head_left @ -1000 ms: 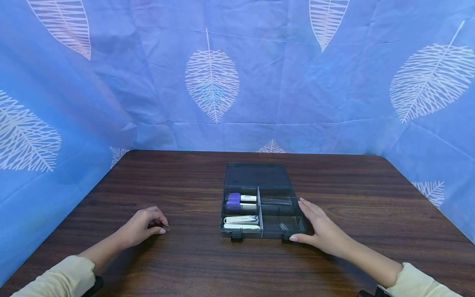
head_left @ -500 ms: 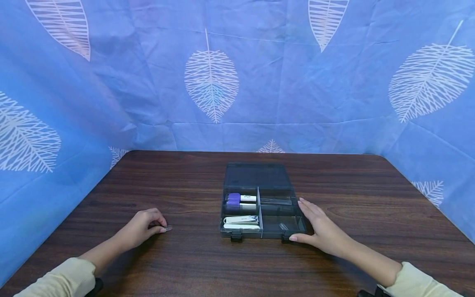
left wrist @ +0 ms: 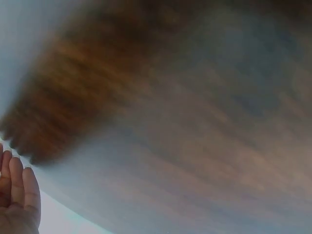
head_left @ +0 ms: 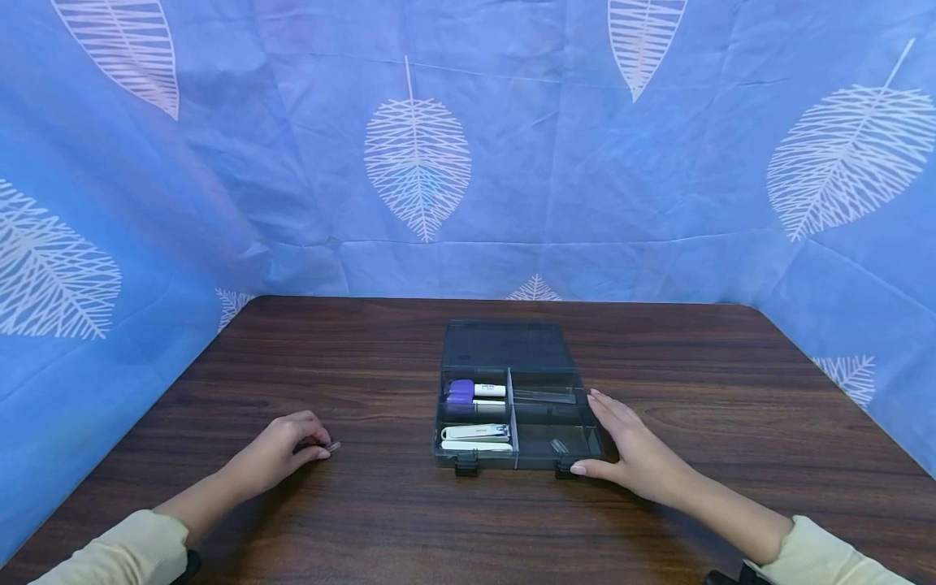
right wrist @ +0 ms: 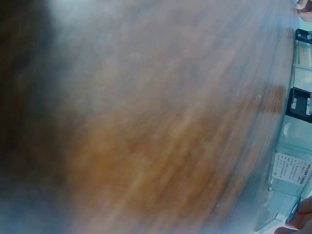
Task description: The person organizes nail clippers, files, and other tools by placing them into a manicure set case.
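In the head view, my left hand pinches a small clear piece low over the table at the left; its kind is too small to tell. My right hand rests against the near right corner of a dark see-through compartment box, fingers along its side and thumb at the front. The box's lid lies back, opened. Inside at left are two purple-and-white bottles or tubes, a nail clipper and a slim white item. At right lie a long clear strip and a small clear piece.
Both hands are over a dark wood table. Blue cloth with white leaf prints hangs behind and beside it. Two black latches stick out at the box's front, among them the left latch. Much of both wrist views is blurred.
The small clear piece shifts and turns slightly at my left fingertips, showing more beyond them than a second ago. The right hand and the box stay put.
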Demonstrator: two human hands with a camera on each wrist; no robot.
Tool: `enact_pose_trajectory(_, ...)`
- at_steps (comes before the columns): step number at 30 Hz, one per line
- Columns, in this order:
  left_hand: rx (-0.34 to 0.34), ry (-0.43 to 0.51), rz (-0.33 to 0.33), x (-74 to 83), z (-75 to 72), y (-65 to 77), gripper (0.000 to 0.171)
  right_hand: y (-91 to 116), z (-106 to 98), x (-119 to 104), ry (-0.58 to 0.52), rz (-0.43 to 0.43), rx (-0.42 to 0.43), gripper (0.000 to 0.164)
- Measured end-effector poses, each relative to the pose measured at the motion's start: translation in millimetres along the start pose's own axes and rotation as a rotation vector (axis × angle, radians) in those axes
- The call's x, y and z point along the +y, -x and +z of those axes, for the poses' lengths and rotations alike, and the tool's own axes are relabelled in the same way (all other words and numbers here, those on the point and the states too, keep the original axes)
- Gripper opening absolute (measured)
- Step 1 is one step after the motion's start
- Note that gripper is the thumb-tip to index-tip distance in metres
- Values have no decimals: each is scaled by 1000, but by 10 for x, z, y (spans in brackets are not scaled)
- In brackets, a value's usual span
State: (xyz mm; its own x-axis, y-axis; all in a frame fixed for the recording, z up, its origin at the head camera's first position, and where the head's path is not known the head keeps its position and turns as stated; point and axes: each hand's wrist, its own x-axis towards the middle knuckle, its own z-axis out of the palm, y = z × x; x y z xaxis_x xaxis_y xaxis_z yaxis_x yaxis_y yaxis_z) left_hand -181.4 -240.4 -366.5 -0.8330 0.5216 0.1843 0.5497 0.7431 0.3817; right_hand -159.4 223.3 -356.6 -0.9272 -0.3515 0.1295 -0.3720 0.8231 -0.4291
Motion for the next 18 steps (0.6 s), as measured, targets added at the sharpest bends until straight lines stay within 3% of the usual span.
enact_pose_trajectory(10, 36, -72, 33, 2, 18, -16, 9, -4, 2, 2, -1, 4, -2, 97)
enact_pose_trajectory(16, 103, -204, 202, -10, 31, 0, 9, -1, -2, 1, -3, -4, 0, 97)
enact_pose_trajectory(18, 121, -234, 226, -13, 36, 9, 7, -1, -2, 1, -3, -3, -1, 97)
